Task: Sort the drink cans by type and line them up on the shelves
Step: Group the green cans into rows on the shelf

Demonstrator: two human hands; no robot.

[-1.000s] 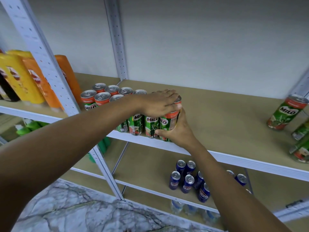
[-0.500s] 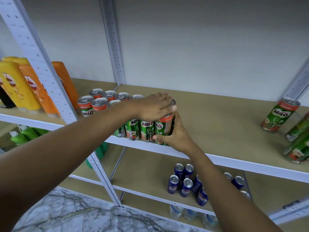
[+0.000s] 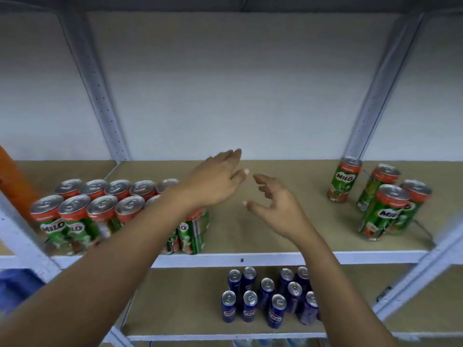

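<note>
Green Milo cans with red tops (image 3: 100,214) stand packed in two rows at the left of the brown shelf (image 3: 250,236). My forearm hides part of that block. Several loose Milo cans (image 3: 380,211) stand apart at the shelf's right end. My left hand (image 3: 215,181) hovers above the middle of the shelf, fingers stretched out, holding nothing. My right hand (image 3: 273,204) is just beside it, fingers loosely spread, empty. Both hands are to the right of the packed block and well left of the loose cans.
Several blue cans (image 3: 270,299) stand grouped on the lower shelf (image 3: 175,309). White metal uprights (image 3: 100,96) frame the bay. An orange bottle (image 3: 15,176) shows at the far left edge. Another board overhangs at the top.
Both hands have let go of the end Milo can and moved right over the bare shelf. My head has lifted and turned right, bringing the loose cans closer to view.
</note>
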